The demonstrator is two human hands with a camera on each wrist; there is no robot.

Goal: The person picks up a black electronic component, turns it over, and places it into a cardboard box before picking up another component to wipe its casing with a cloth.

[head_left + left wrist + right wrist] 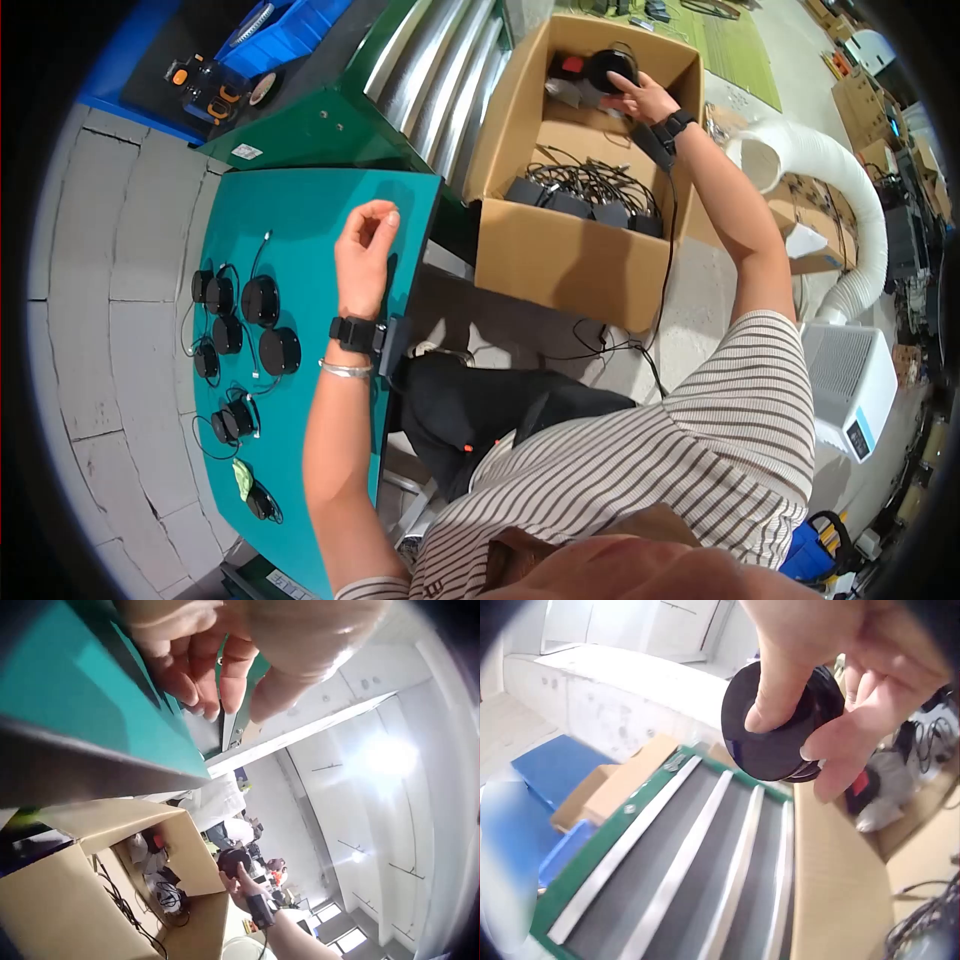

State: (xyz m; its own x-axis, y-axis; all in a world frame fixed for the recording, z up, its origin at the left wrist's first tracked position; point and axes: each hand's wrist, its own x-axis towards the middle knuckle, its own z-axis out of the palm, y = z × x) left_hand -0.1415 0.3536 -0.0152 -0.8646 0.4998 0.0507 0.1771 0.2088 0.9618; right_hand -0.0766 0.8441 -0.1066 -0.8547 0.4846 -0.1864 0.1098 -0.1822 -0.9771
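Observation:
In the head view, the right hand point(645, 100) grips a round black puck-like device point(612, 72) above the far end of a cardboard box point(560, 270). The right wrist view shows the thumb on the flat face of the black disc point(769, 724), with fingers point(847, 746) around its edge. The left hand point(368, 255) hovers over the teal table point(300, 210) near its right edge, fingers loosely bent and holding nothing. Several black round devices with cables, one of them a disc point(280, 351), lie on the table's left part.
Black adapters and tangled cables point(590, 190) fill the box's near end. A green cabinet point(330, 125) stands beside the box. Behind are a blue bin point(285, 40) and a white hose point(850, 190) running to a white unit point(850, 385). A black cable hangs along the box's side.

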